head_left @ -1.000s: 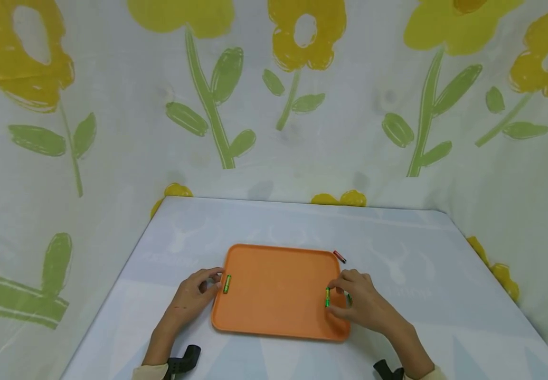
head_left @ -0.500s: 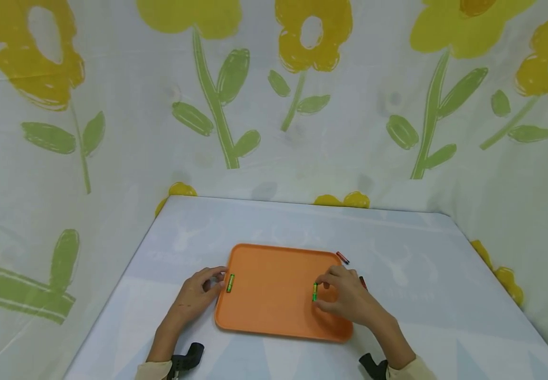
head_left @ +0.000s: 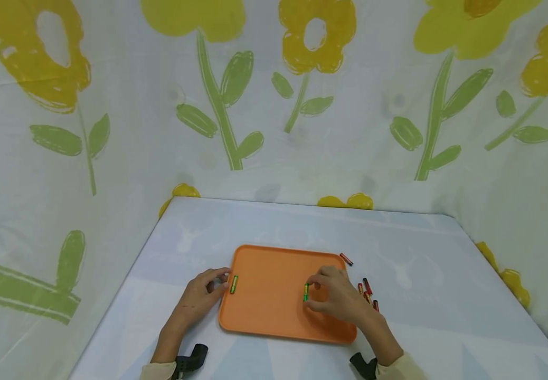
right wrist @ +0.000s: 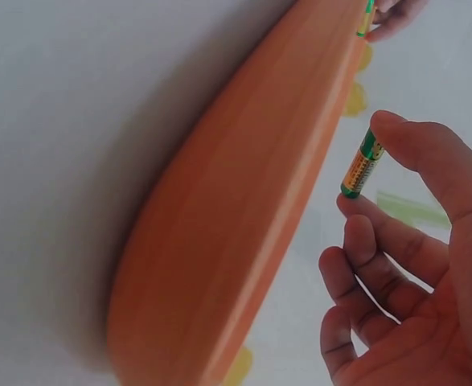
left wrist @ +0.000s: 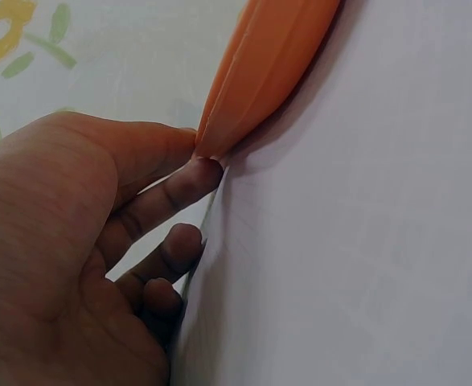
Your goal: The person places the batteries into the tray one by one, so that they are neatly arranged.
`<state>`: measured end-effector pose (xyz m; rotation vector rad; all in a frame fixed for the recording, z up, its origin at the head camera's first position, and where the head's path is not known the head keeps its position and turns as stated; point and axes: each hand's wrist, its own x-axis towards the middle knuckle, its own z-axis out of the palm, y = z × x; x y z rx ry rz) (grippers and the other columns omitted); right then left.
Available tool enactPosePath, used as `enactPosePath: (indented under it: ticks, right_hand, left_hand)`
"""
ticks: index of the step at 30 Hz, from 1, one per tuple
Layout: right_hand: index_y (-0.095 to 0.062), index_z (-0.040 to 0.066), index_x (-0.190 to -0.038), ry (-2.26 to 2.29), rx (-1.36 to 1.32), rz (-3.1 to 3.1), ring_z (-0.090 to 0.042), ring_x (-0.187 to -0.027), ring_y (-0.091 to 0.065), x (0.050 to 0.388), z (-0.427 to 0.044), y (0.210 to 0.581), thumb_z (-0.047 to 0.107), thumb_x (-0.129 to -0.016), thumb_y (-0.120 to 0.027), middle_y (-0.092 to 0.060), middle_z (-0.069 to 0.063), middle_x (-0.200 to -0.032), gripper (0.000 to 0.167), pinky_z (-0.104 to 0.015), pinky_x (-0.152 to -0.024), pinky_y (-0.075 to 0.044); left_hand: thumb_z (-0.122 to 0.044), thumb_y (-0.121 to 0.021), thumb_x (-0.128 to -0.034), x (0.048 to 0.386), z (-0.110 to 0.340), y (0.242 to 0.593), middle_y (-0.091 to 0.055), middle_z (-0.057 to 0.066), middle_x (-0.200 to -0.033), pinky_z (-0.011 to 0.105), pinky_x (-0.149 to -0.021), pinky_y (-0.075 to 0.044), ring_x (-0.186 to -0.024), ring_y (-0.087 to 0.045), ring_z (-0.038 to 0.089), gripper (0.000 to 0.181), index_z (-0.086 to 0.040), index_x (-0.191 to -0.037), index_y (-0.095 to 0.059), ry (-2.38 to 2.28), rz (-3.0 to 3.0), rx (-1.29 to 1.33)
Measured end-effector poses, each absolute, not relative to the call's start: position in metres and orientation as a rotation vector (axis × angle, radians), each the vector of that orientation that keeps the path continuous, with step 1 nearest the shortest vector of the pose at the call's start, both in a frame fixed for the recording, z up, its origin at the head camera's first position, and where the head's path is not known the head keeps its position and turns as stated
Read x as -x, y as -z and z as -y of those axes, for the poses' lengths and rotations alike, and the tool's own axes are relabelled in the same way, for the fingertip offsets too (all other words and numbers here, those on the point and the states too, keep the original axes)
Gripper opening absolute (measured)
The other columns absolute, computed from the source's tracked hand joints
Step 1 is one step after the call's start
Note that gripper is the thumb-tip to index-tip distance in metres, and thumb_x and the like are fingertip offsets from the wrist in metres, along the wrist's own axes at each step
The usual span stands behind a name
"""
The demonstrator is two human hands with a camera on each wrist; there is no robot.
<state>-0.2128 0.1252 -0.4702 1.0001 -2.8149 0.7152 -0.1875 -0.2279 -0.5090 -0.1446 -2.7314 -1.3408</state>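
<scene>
Thumb and forefinger of my right hand (head_left: 334, 296) pinch a green and gold battery (head_left: 305, 292) by its two ends, above the orange tray (head_left: 269, 311). The right wrist view shows the same battery (right wrist: 362, 165) clearly, with the other fingers loosely bent below it. At the tray's left side, my left hand (head_left: 201, 295) pinches the rim with thumb and forefinger, as the left wrist view of the tray edge (left wrist: 260, 80) also shows. A second green battery (head_left: 234, 284) lies in the tray along that left rim.
Several red and orange batteries (head_left: 367, 286) lie on the white table (head_left: 412, 316) right of the tray, partly behind my right forearm. One red battery (head_left: 346, 259) sits by the tray's far right corner. A flower-printed cloth (head_left: 302, 158) hangs behind and beside the table.
My right hand has moved left over the tray with the green battery, uncovering the red and orange batteries at the right. The left hand has stayed at the tray's rim.
</scene>
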Motion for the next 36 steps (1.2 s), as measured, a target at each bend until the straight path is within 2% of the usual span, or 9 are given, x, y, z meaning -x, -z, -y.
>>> enactPosePath:
  ticks: [10, 36]
  right_hand:
    - [-0.073, 0.014, -0.105, -0.709, -0.991, 2.822, -0.01, -0.087, -0.047, 0.214, -0.109, 0.471, 0.033, -0.079, -0.086, -0.053, 0.009, -0.09, 0.035, -0.037, -0.079, -0.034]
    - [-0.074, 0.015, -0.105, -0.706, -1.028, 2.882, -0.013, -0.095, -0.048, 0.22, -0.067, 0.469, 0.038, -0.081, -0.084, -0.055, 0.006, -0.098, 0.035, -0.041, -0.085, -0.034]
  left_hand:
    - [-0.016, -0.072, -0.0941, 0.187, 0.227, 0.51, -0.063, -0.006, -0.1, 0.029, -0.07, -0.041, -0.078, -0.048, 0.013, 0.034, -0.02, -0.128, -0.069, 1.343, 2.722, 0.169]
    - [-0.018, -0.072, -0.0945, 0.188, 0.229, 0.51, -0.064, -0.007, -0.101, 0.029, -0.071, -0.041, -0.078, -0.048, 0.013, 0.034, -0.019, -0.129, -0.068, 1.355, 2.721, 0.178]
